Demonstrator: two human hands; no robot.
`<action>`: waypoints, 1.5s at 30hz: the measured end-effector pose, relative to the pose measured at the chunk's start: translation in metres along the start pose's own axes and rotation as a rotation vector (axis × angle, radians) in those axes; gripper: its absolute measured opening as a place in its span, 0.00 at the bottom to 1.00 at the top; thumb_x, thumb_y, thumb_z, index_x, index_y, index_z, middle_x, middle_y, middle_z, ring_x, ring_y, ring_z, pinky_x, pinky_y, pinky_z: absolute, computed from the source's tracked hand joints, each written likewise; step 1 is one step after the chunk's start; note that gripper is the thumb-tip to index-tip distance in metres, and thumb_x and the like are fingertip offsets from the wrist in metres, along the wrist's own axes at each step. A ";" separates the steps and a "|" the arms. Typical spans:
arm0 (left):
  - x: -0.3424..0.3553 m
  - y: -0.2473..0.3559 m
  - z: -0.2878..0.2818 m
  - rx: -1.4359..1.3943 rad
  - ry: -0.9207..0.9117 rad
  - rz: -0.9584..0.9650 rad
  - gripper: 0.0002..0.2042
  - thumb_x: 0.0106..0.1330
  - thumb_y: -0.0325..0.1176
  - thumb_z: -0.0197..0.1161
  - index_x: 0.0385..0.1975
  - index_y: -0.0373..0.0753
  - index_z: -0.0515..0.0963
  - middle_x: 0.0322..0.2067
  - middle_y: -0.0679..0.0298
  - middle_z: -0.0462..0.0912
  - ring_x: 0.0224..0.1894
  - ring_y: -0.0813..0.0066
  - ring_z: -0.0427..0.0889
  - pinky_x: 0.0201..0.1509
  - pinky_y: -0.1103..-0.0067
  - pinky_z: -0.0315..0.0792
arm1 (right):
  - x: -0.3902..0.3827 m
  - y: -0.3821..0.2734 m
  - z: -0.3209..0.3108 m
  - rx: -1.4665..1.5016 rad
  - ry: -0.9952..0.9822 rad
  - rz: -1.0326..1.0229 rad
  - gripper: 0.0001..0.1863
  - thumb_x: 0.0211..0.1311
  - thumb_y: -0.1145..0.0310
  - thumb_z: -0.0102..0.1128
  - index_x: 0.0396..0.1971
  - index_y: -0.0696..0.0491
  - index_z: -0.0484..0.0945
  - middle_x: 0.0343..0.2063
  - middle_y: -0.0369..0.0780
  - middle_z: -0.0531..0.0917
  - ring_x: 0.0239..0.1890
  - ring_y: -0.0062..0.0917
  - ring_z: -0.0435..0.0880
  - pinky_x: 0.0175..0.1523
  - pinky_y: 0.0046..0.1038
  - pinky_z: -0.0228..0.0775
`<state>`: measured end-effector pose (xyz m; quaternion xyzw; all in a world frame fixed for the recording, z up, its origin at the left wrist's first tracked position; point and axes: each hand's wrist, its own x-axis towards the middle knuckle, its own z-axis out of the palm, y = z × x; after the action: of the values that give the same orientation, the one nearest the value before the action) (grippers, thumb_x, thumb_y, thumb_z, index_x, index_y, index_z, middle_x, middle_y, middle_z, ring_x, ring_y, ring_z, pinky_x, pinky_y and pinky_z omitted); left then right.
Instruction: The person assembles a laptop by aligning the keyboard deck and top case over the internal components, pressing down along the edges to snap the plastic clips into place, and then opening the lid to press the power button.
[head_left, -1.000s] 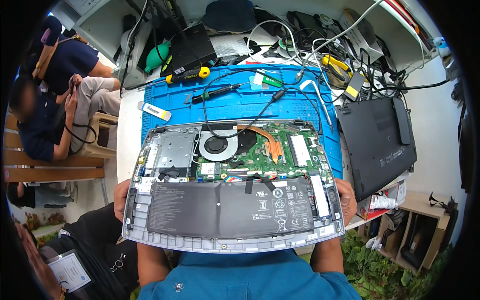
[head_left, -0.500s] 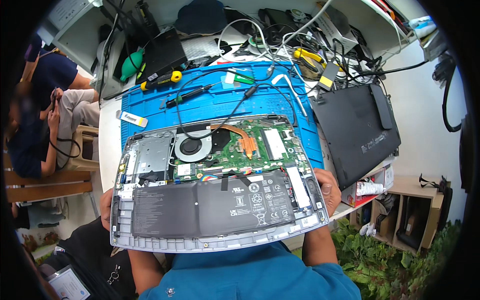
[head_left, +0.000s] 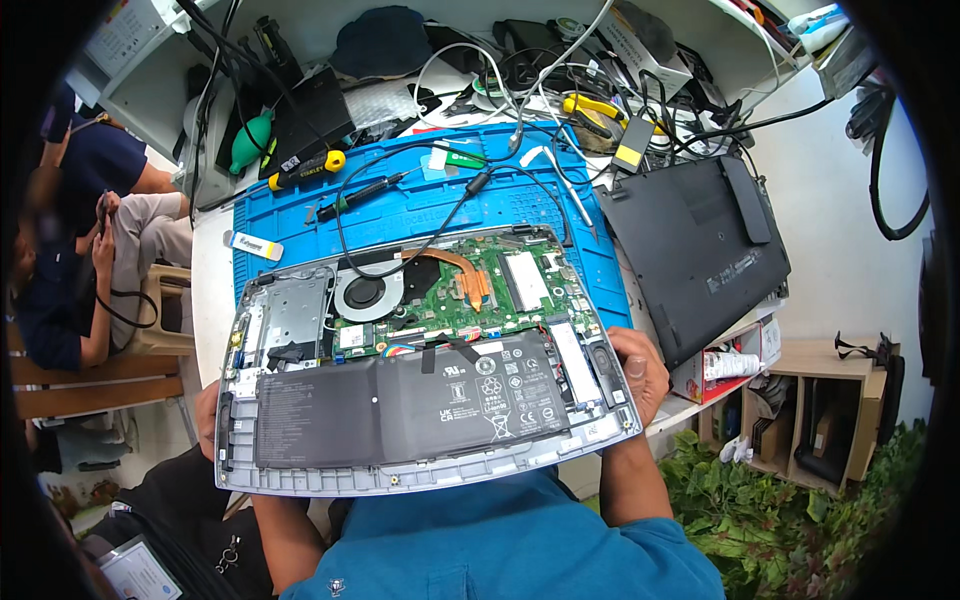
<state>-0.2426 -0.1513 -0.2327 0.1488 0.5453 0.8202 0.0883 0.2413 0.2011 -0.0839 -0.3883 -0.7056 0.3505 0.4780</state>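
Observation:
An opened laptop base (head_left: 300, 480) lies tilted in front of me, its inside facing up. A wide black battery (head_left: 320, 415) fills its near half. Behind that sit a round fan (head_left: 367, 292), a green circuit board (head_left: 430, 300) and a copper heat pipe (head_left: 466, 270). My left hand (head_left: 208, 420) holds the left edge, its fingers mostly hidden underneath. At the right edge, my right hand (head_left: 642, 374) grips the casing, partly behind it. A black cable with a plug (head_left: 478, 183) loops over the far side of the base.
A blue work mat (head_left: 410, 215) carries a screwdriver (head_left: 370, 193) and a yellow-black tool (head_left: 308, 170). To the right rests a black laptop bottom cover (head_left: 690, 260). Tangled cables and yellow-handled pliers (head_left: 592, 108) crowd the back. Another person (head_left: 75, 240) sits at the left.
The whole view has shifted slightly, so the laptop base and bench appear a little further left. Both hands keep their hold on the base.

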 end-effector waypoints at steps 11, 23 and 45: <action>0.014 0.031 0.021 0.568 -0.535 0.256 0.20 0.64 0.35 0.76 0.54 0.34 0.84 0.52 0.53 0.87 0.53 0.58 0.85 0.61 0.64 0.76 | 0.000 0.001 0.001 -0.006 0.004 -0.016 0.30 0.86 0.53 0.49 0.40 0.66 0.87 0.38 0.49 0.88 0.40 0.33 0.88 0.47 0.33 0.79; 0.033 0.025 -0.015 0.644 -0.661 0.271 0.23 0.73 0.42 0.71 0.59 0.33 0.81 0.54 0.51 0.83 0.55 0.59 0.84 0.61 0.66 0.76 | 0.001 -0.001 0.002 -0.005 -0.002 -0.021 0.30 0.87 0.52 0.48 0.40 0.66 0.86 0.38 0.49 0.87 0.40 0.32 0.87 0.47 0.32 0.78; 0.020 0.065 0.045 0.872 -0.735 0.454 0.36 0.86 0.60 0.41 0.64 0.30 0.79 0.58 0.48 0.84 0.58 0.56 0.83 0.66 0.64 0.73 | -0.001 0.004 0.005 -0.008 0.034 -0.017 0.31 0.87 0.49 0.50 0.39 0.65 0.86 0.37 0.47 0.88 0.39 0.30 0.86 0.47 0.32 0.77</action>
<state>-0.2448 -0.1313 -0.1540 0.5567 0.7192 0.4149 0.0245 0.2379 0.2013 -0.0889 -0.3901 -0.7021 0.3368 0.4914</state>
